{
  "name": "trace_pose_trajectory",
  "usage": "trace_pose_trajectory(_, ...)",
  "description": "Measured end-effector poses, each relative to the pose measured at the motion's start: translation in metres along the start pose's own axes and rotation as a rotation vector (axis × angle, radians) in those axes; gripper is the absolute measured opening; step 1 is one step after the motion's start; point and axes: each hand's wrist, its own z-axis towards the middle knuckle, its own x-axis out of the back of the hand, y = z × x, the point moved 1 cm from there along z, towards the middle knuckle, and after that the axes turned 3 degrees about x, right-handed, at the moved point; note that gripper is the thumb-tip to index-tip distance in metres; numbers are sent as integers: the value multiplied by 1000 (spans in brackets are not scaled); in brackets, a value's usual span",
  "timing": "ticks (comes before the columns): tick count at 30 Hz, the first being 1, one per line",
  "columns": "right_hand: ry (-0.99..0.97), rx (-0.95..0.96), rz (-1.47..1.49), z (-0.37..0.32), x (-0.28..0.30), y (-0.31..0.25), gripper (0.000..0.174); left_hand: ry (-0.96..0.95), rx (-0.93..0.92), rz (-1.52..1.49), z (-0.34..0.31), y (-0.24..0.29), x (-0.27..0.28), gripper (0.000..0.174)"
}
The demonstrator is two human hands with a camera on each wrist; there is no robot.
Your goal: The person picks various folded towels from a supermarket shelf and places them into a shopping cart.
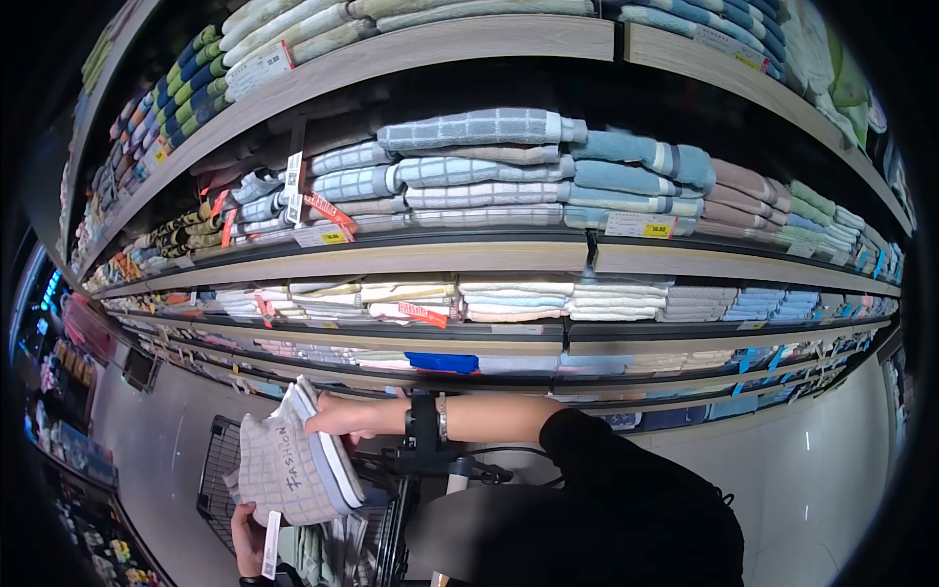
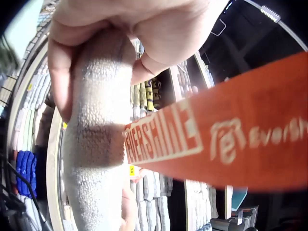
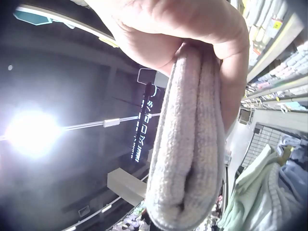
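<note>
Both hands hold a folded, pale grey checked towel (image 1: 284, 460) with the word FASHION on it, over a shopping cart. My right hand (image 1: 340, 416) grips its upper edge; the right wrist view has the thumb and fingers on either side of the thick fold (image 3: 185, 144). At the lower left edge, my left hand (image 1: 246, 538) grips the towel, fingers and thumb around it in the left wrist view. A red EverShine label (image 2: 240, 130) sticks out beside the towel in that view. A white barcode tag (image 1: 271, 545) hangs by the left hand.
Long shelves (image 1: 469, 259) stacked with folded towels (image 1: 479, 171) stand in front. The dark wire cart (image 1: 217, 479) holds more towels (image 3: 269, 192), green, white and blue. A tiled floor (image 1: 782, 470) extends to the right, and a dark display (image 1: 73, 479) stands at the left.
</note>
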Motion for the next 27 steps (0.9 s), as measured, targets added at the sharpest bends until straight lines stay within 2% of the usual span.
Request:
trace_pose_trajectory(4, -114, 8, 7, 40, -34, 21, 51, 70, -158, 24, -17, 0, 32, 35)
trace_pose_trajectory(6, 53, -26, -112, 66, -51, 32, 51, 84, -217, 22, -26, -2, 53, 35)
trace_pose_trajectory(8, -9, -21, -64, 73, -65, 36, 53, 98, -273, 24, -34, -6, 71, 36)
trace_pose_trajectory(10, 35, 49, 37, 96, -81, 51, 57, 142, -343, -24, -36, -8, 85, 36)
trace_pose_trajectory(11, 99, 39, -125, 89, -90, 42, 59, 154, -345, -40, -41, -9, 81, 35)
trace_pose_trajectory(12, 94, 38, -127, 101, -95, 53, 59, 158, -347, -42, -41, -10, 85, 35)
trace_pose_trajectory(14, 173, 164, -343, 124, -108, 74, 59, 170, -332, -6, -39, -22, 101, 35)
trace_pose_trajectory(17, 114, 76, -368, 126, -110, 76, 60, 263, -296, 64, -18, -46, 142, 31)
trace_pose_trajectory(18, 100, 19, -379, 128, -112, 81, 60, 271, -275, 55, -17, -52, 146, 31)
trace_pose_trajectory(20, 96, 38, -380, 158, -118, 118, 59, 303, -214, -17, -16, -63, 152, 30)
trace_pose_trajectory(22, 122, 126, -523, 153, -117, 122, 55, 200, -30, -19, -13, -69, 148, 26)
trace_pose_trajectory(23, 61, 56, -578, 154, -115, 123, 51, 241, -2, 13, -15, -70, 148, 24)
trace_pose_trajectory(27, 53, 71, -547, 150, -115, 115, 50, 238, -9, 41, -13, -63, 145, 24)
